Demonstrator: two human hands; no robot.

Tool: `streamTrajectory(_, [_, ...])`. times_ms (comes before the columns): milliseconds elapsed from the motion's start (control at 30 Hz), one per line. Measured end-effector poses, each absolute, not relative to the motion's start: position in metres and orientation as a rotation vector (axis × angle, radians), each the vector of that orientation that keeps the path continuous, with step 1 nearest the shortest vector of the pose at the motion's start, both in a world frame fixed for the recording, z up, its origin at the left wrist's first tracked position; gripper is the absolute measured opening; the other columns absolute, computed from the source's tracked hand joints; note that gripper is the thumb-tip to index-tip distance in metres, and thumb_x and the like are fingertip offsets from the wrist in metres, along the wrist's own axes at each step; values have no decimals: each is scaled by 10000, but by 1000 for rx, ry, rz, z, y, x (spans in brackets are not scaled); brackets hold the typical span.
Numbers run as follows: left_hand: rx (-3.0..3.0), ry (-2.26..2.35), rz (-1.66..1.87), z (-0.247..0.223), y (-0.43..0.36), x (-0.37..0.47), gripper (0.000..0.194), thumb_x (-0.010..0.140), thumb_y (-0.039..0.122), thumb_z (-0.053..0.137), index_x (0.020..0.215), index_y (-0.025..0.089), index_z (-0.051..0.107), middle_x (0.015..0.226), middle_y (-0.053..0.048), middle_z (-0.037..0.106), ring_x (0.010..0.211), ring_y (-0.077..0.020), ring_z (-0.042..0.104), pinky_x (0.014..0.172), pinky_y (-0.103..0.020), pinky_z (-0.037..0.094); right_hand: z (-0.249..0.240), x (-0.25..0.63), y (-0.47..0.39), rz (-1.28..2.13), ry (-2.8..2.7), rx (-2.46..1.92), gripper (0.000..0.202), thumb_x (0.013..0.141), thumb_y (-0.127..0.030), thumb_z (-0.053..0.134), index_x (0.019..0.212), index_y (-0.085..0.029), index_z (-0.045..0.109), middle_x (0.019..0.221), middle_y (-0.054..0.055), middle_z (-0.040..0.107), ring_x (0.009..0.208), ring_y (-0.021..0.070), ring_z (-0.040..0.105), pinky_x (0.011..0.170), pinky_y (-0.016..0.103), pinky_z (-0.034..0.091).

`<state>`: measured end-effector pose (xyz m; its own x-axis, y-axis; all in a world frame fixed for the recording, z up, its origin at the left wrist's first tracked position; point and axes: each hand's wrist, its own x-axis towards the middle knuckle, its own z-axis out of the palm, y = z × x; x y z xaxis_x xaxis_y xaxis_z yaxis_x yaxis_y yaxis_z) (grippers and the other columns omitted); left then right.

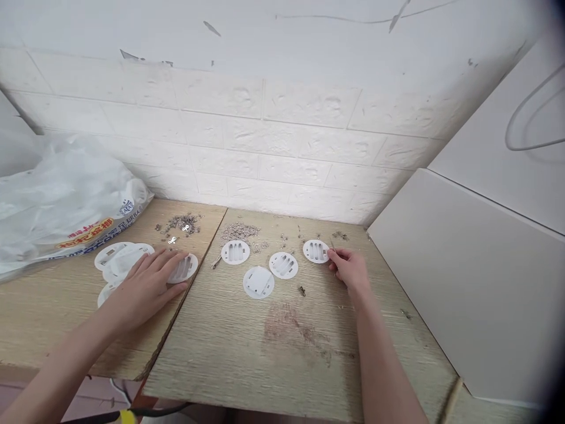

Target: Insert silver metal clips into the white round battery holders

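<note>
My left hand (152, 280) lies palm down with its fingers stretched out, over several white round plastic discs (115, 254) on the left board. Between its thumb and index finger shows a disc with battery slots (184, 269); I cannot tell whether they grip it. My right hand (346, 268) is closed in a pinch at the right edge of another slotted disc (315, 251). A thin sliver sticks up from its fingertips, too small to name. Left of that lie two more slotted discs (283, 265) (235, 252) and one disc turned flat side up (258, 282).
Small metal contact pieces lie heaped (241, 231) at the back, with another pile (183, 224) on the left board. A full plastic bag (70, 200) stands at far left. White panels (468, 277) close off the right, and a brick-patterned wall (273, 141) the back.
</note>
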<state>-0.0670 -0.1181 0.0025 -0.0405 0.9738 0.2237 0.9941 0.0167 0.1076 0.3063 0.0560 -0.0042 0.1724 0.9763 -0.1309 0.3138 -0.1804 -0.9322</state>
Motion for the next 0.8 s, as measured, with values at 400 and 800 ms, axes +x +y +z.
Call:
streamTrajectory(400, [-2283, -1900, -768, 35, -107, 5, 360, 875, 360, 464, 1216, 262, 523, 1217, -61, 563, 1160, -254, 466, 982, -434, 396, -3, 306, 55, 1032, -1273, -1635, 255, 691, -312, 643, 851, -117, 676, 481, -18, 489, 399, 68, 349, 355, 203, 230])
streamTrajectory(800, [-2857, -1682, -522, 19, -60, 51, 433, 803, 259, 592, 1231, 266, 525, 1221, -71, 568, 1163, -260, 476, 971, -435, 397, -3, 306, 54, 1007, -1350, -1621, 239, 711, -310, 626, 852, -125, 678, 499, -12, 512, 443, 92, 404, 410, 219, 291])
